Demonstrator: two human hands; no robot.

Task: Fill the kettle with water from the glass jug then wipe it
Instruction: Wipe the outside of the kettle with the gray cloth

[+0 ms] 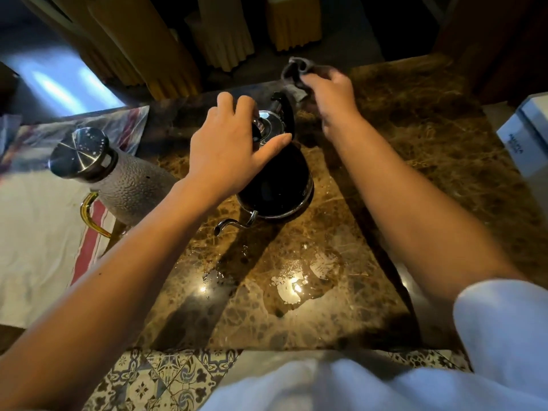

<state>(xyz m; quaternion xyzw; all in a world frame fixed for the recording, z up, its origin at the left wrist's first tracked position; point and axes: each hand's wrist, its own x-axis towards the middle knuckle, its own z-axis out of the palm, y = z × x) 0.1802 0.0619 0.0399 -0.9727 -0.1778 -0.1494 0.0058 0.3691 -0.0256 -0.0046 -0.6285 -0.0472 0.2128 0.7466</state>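
Kettle (278, 185) stands mid-counter, the left hand (228, 149) pinching its lid (271, 126), the right hand (332, 96) clutching a grey cloth (295, 69) behind it. Puddles (296, 280) lie nearby; a sliding base could topple it against the jug (118, 179).

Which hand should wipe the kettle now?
Probably the right hand: it grips the grey cloth just behind the black kettle. The left hand is busy on the shiny lid.
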